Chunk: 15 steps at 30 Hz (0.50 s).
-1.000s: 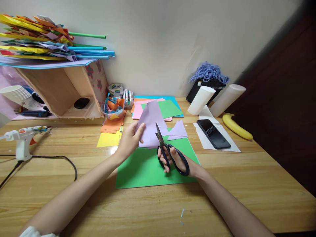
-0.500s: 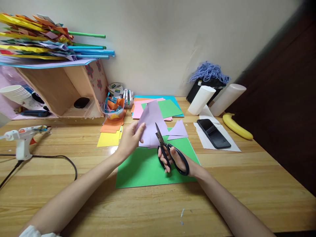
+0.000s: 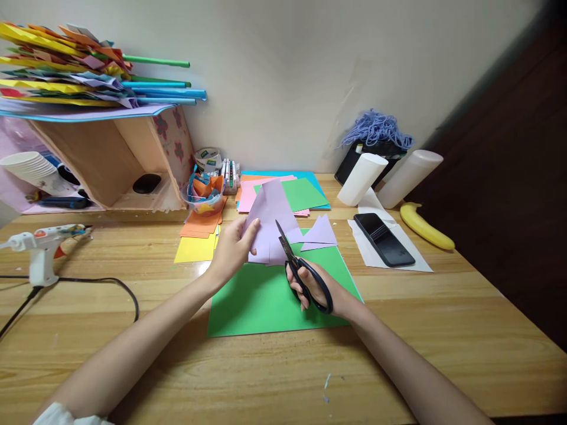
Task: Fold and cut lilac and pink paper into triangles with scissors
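Squarely at the middle of a wooden desk (image 3: 443, 330), a person's left hand (image 3: 233, 251) pinches a sheet of lilac paper (image 3: 272, 212) by its left edge, thumb in front and fingers behind, holding it tilted up off the surface. The right hand (image 3: 316, 286) is closed through the black loops of a pair of scissors (image 3: 295, 262), whose blades, nearly together, meet the sheet's lower edge. Beneath both lies a green sheet (image 3: 261, 304); a lilac triangle (image 3: 321, 231) rests just beside its far right corner. The lilac paper looks light and limp, easily creased or torn, and is probably best held close to the blades, where a pinch keeps it taut; a hold far from them would likely let it flop. Along the desk's back edge sit a stack of coloured sheets (image 3: 305, 192), a bowl of scraps (image 3: 204, 198) and white rolls (image 3: 361, 177). A glue gun (image 3: 38, 251) stands near the left edge; a phone (image 3: 383, 239) and a banana (image 3: 425, 227) lie toward the right edge. The varnished wood looks smooth and glossy, set against a plain pale wall (image 3: 287, 88)
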{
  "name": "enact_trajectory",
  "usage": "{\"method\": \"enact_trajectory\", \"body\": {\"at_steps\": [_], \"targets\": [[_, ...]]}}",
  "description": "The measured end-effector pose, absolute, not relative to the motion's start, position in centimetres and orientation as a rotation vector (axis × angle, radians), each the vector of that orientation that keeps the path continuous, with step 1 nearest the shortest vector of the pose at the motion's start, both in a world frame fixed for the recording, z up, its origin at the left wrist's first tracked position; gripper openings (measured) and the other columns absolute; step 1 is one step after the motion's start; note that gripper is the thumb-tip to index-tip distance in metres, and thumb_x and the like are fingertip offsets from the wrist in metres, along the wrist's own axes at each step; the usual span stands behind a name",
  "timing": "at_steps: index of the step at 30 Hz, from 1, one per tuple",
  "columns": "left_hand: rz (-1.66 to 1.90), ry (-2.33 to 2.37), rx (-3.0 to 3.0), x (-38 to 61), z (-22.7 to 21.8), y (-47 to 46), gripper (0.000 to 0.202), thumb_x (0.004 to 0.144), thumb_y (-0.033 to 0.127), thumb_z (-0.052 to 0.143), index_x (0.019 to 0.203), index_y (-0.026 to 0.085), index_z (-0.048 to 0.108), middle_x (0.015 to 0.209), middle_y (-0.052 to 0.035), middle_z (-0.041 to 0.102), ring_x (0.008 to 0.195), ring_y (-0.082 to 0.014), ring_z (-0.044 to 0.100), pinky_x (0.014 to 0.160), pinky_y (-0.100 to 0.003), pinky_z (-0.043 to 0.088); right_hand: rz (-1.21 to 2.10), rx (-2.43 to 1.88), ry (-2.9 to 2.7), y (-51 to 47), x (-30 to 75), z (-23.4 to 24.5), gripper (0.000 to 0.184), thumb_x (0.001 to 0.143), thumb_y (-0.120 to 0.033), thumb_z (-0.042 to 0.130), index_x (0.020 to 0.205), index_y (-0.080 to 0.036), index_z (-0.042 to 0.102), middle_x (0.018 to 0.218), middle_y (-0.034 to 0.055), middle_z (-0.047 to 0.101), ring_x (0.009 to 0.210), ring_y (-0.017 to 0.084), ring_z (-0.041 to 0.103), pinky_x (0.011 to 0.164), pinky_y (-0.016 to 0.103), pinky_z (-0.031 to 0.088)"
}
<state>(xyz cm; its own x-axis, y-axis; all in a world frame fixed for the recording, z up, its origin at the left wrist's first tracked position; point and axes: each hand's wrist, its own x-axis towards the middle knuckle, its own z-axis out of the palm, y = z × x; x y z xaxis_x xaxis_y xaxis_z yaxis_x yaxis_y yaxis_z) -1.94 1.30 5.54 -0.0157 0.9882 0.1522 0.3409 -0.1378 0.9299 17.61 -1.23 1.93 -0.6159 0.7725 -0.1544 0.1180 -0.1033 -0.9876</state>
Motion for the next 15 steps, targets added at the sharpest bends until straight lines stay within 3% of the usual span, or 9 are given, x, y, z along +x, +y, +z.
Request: {"method": "enact_trajectory", "body": {"at_steps": [15], "targets": [[1.142, 1.378, 1.435, -2.01, 5.53, 1.62, 0.033, 0.080, 0.049, 0.048, 0.078, 0.016, 0.050, 0.051, 0.0064, 0.043, 0.035, -0.0062, 0.046, 0.027, -0.013, 0.031, 1.734, -1.049, -1.672, -1.02, 17.39, 1.65, 0.059, 0.066, -0.076, 0.042, 0.075, -0.018, 0.041, 0.057, -0.0074, 0.037, 0.035, 0.003, 0.036, 0.031, 0.017, 0.038]]}}
